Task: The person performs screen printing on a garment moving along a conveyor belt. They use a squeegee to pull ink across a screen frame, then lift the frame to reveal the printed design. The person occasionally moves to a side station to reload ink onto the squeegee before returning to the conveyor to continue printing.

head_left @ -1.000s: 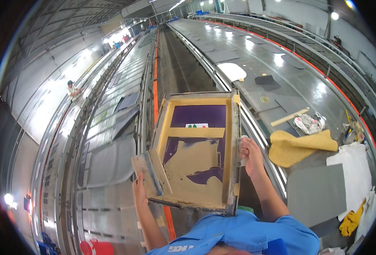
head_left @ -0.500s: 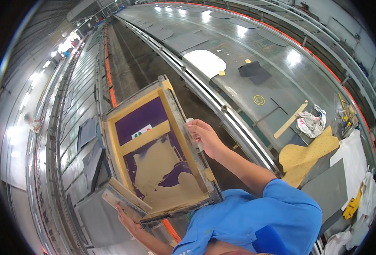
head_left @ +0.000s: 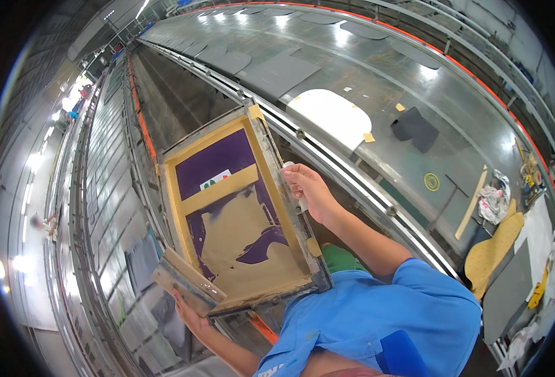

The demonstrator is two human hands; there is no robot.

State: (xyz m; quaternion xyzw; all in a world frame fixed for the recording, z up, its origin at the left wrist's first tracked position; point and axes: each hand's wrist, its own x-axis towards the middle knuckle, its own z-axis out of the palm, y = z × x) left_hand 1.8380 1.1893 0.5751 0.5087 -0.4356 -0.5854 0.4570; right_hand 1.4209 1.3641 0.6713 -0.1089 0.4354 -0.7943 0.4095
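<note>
A screen-printing frame (head_left: 262, 125) is tilted up in front of my body. Its purple mesh (head_left: 215, 155) shows at the top, and beige ink (head_left: 233, 229) coats much of the lower part. Yellow tape (head_left: 220, 191) crosses the middle, just below a small printed label (head_left: 216, 179). My right hand (head_left: 309, 191) is closed round a whitish handle on the frame's right side. At the lower left corner, my left hand (head_left: 191, 312) grips a squeegee (head_left: 189, 283) with a wide flat board, lying against the frame's edge. Some left-hand fingers are hidden behind the board.
On the right runs a long grey table (head_left: 378, 81) with a metal rail, bearing a white rounded panel (head_left: 331, 116), a dark cloth piece (head_left: 414, 129), a wooden strip (head_left: 471, 204), and yellow perforated material (head_left: 491, 251). Another long table (head_left: 111, 188) lies left, with a distant person (head_left: 50, 226).
My view has turned, so the right-hand table and its things sit farther right. Both hands keep their hold on the frame and squeegee.
</note>
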